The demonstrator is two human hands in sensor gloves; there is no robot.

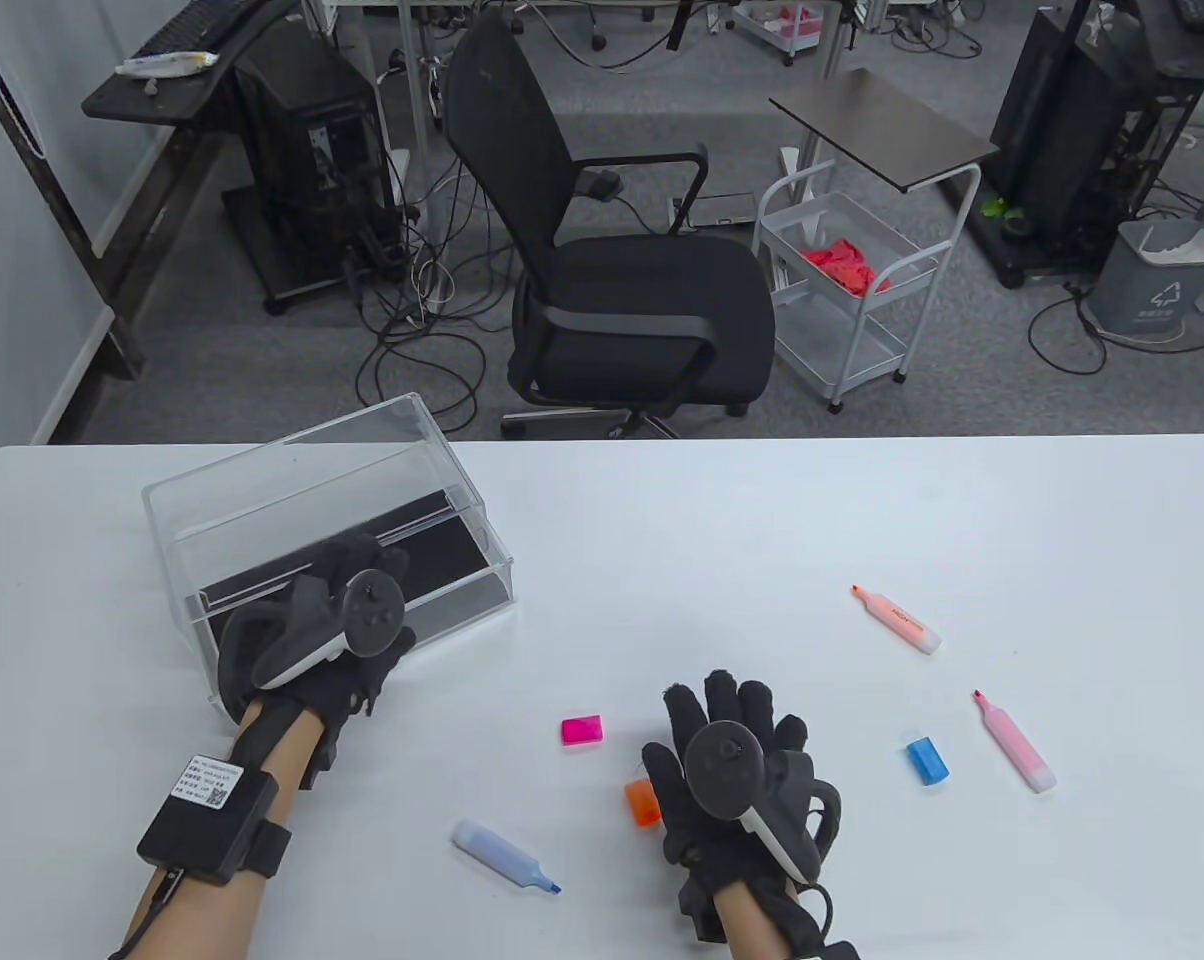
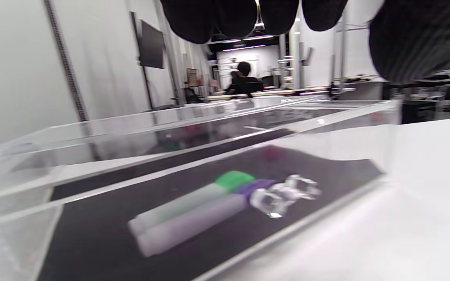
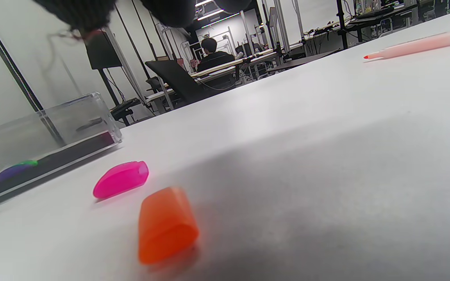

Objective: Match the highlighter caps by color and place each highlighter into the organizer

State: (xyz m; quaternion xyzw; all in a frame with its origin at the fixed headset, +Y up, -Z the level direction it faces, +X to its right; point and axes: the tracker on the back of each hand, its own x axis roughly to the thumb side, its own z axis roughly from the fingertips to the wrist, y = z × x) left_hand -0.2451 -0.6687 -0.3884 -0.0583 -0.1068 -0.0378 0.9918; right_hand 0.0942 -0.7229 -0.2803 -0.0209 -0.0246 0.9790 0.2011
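**deskwatcher:** Starting at the fingers: the right hand [image 1: 737,770] is spread flat and wide over the near middle of the table [image 1: 722,520], holding nothing. The orange cap [image 1: 642,802] lies just left of it, maybe touching the thumb side, can't tell. The left hand [image 1: 312,640] hangs over the near wall of the clear organizer [image 1: 262,470] at the far left. Its fingertips [image 2: 229,17] look loosely curled with nothing in them.

**capcounter:** So how far along, roughly?

**deskwatcher:** I'd say under halfway. Inside the organizer, on its black floor, 2 capped highlighters lie side by side: a green-capped one [image 2: 193,201] and a purple-capped one [image 2: 205,218]. There's also a small clear crumpled thing [image 2: 285,193] at their cap ends, no idea what it is.

**capcounter:** And outside it?

**deskwatcher:** 3 uncapped ones. The blue highlighter [image 1: 505,855] is near and left, the orange highlighter [image 1: 895,620] is off right, and the pink highlighter [image 1: 1014,742] is further right. Their caps are loose too: the pink cap [image 1: 582,730] is mid-table and the blue cap [image 1: 927,760] sits over by the pink highlighter. My guess is orange comes next.
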